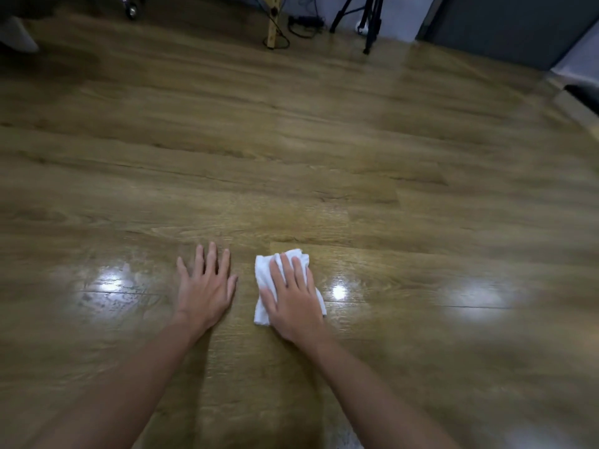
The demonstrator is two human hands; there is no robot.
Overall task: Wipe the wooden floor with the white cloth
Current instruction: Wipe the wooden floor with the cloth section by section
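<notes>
Wiping is underway by the look of it: the right hand (pixel 295 298) lies flat on the cloth (pixel 264 288), fingers straight and slightly spread, pressing it onto the floor (pixel 324 150) instead of grabbing it. The cloth is crumpled into a small pad right under that palm, poking out past the fingertips and on the thumb side, with its longer run pointing roughly away from the person, same as the fingers. The left hand (pixel 205 288) is just beside it, also flat with fingers splayed, holding nothing, seemingly just propping on the boards. So the right hand does the work, and my guess is the next stroke slides forward or sideways. Glossy patches show either side of the hands, can't tell if wet.
</notes>
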